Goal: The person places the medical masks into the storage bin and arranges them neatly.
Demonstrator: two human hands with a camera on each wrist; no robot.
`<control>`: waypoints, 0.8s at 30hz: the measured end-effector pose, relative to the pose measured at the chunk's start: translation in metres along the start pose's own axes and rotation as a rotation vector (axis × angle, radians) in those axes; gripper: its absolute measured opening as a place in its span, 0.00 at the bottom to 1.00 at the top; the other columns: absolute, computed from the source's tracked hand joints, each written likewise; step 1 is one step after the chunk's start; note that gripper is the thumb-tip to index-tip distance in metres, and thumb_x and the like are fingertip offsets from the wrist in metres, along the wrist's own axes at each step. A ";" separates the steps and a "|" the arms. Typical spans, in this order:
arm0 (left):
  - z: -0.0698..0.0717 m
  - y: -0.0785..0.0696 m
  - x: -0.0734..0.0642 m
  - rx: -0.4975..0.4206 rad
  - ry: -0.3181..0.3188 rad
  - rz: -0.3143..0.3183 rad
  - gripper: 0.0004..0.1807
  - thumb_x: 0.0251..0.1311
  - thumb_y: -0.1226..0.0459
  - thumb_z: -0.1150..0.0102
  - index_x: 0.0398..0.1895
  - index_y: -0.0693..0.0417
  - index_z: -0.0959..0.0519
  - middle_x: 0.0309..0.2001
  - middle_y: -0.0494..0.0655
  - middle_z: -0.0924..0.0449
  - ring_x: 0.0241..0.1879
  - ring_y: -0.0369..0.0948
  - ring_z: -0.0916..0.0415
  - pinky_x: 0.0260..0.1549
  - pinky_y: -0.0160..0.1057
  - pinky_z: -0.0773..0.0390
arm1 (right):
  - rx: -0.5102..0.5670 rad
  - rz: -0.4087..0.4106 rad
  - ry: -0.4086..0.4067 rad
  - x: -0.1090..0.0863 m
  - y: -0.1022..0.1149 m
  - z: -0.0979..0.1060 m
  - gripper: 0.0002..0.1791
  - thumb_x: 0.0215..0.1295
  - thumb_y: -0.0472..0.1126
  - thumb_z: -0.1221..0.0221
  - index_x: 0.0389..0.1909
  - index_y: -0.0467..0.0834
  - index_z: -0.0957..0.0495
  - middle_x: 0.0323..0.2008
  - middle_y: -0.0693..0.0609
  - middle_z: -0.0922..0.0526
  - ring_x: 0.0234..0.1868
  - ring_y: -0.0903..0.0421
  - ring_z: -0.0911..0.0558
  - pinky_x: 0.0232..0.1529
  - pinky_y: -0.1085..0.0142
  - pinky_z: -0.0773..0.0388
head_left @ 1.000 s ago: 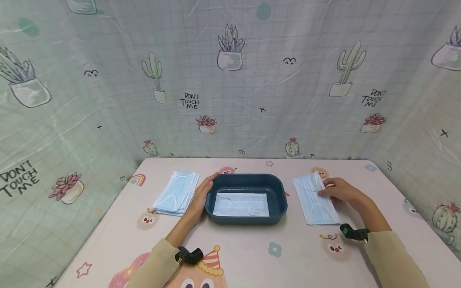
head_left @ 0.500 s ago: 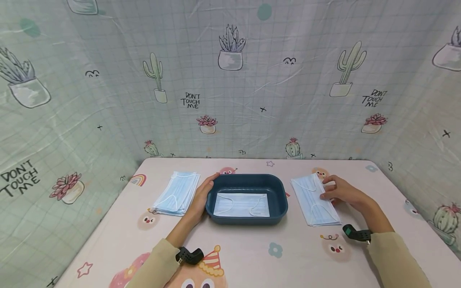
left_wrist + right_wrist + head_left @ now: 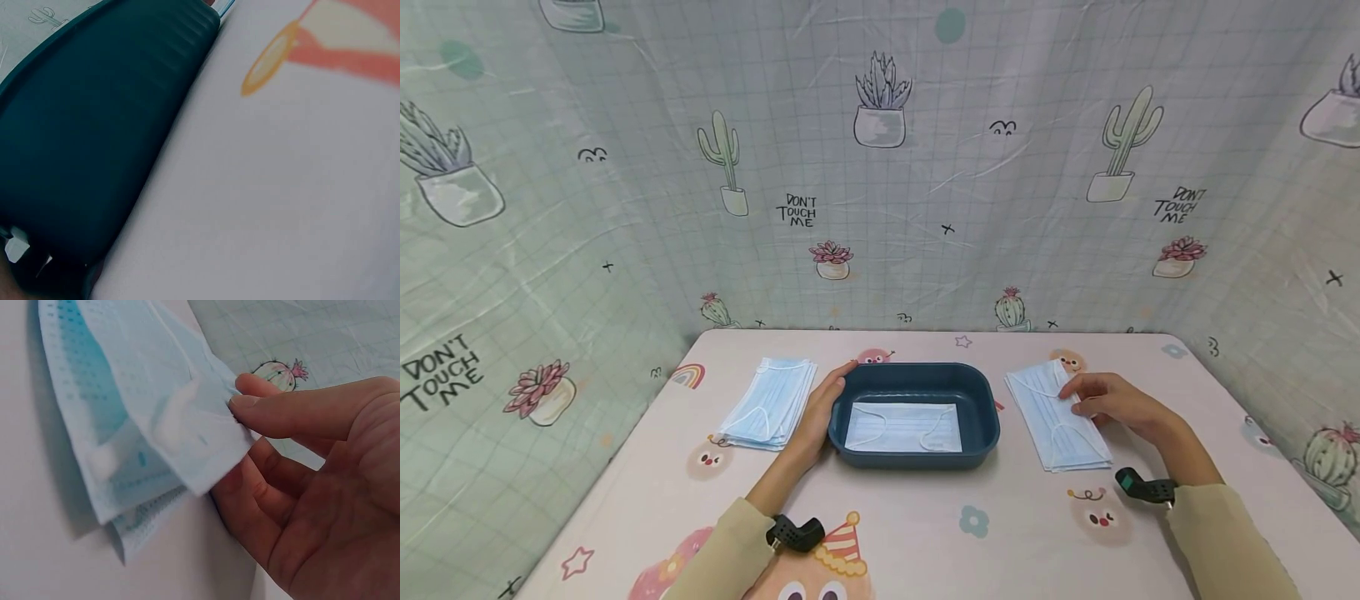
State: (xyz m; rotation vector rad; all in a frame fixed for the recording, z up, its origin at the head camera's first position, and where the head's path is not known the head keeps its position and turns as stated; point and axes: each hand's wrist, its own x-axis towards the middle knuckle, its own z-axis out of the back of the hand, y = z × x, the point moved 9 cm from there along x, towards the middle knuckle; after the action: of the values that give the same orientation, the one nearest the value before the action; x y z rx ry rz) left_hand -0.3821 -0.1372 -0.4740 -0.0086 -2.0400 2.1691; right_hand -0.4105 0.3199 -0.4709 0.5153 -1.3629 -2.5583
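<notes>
A dark blue plastic box [image 3: 913, 459] stands in the middle, and a light blue face mask [image 3: 902, 427] with white ear loops lies flat inside. My left hand [image 3: 816, 417] lies along the box's left side, its fingertips at the far left corner. In the left wrist view the box [image 3: 94, 137] fills the left half, with a bit of that hand at the lower left corner. To the right lies a stack of face masks [image 3: 1051, 425]. My right hand [image 3: 1120, 404] pinches this stack's right edge. The right wrist view shows the thumb [image 3: 287, 415] over the masks [image 3: 150, 406], with fingers beneath.
Another stack of face masks [image 3: 767, 404] lies left of my left hand. The pale pink table [image 3: 925, 550] carries cartoon prints. A curtain [image 3: 940, 183] with cactus drawings hangs behind and at both sides.
My right hand's fingers loosened at the stack's edge, then reached farther left over it and closed there. The right stack shifted slightly. The left hand and the box stayed put.
</notes>
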 end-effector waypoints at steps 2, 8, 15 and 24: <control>0.000 0.000 0.000 0.001 0.001 -0.001 0.25 0.83 0.54 0.66 0.78 0.42 0.34 0.79 0.44 0.38 0.83 0.46 0.49 0.83 0.55 0.55 | -0.008 -0.016 0.003 0.000 0.000 0.000 0.20 0.68 0.36 0.38 0.59 0.36 0.21 0.61 0.37 0.25 0.48 0.51 0.24 0.40 0.65 0.19; 0.000 0.000 0.000 0.005 0.001 -0.001 0.26 0.83 0.54 0.67 0.78 0.44 0.34 0.80 0.44 0.38 0.83 0.47 0.49 0.82 0.56 0.56 | -0.036 -0.046 0.002 -0.001 -0.001 0.001 0.23 0.65 0.40 0.33 0.59 0.37 0.20 0.59 0.40 0.23 0.47 0.52 0.24 0.39 0.65 0.21; -0.001 -0.001 0.000 0.004 0.002 -0.001 0.27 0.83 0.55 0.67 0.79 0.47 0.36 0.80 0.44 0.38 0.83 0.47 0.49 0.83 0.56 0.56 | -0.029 -0.022 0.003 -0.002 0.004 0.002 0.19 0.65 0.40 0.33 0.54 0.37 0.21 0.55 0.42 0.25 0.47 0.52 0.24 0.38 0.66 0.19; -0.001 0.000 0.001 -0.008 -0.002 -0.002 0.25 0.83 0.55 0.66 0.77 0.44 0.34 0.79 0.44 0.38 0.83 0.46 0.49 0.83 0.55 0.55 | -0.050 -0.012 -0.017 -0.002 0.007 0.006 0.20 0.66 0.40 0.34 0.56 0.38 0.22 0.63 0.35 0.28 0.54 0.48 0.26 0.42 0.65 0.18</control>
State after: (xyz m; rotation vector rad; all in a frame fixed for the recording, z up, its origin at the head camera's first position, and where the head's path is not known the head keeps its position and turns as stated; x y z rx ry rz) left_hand -0.3826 -0.1365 -0.4740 -0.0052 -2.0491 2.1604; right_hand -0.4106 0.3212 -0.4618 0.4950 -1.3011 -2.6049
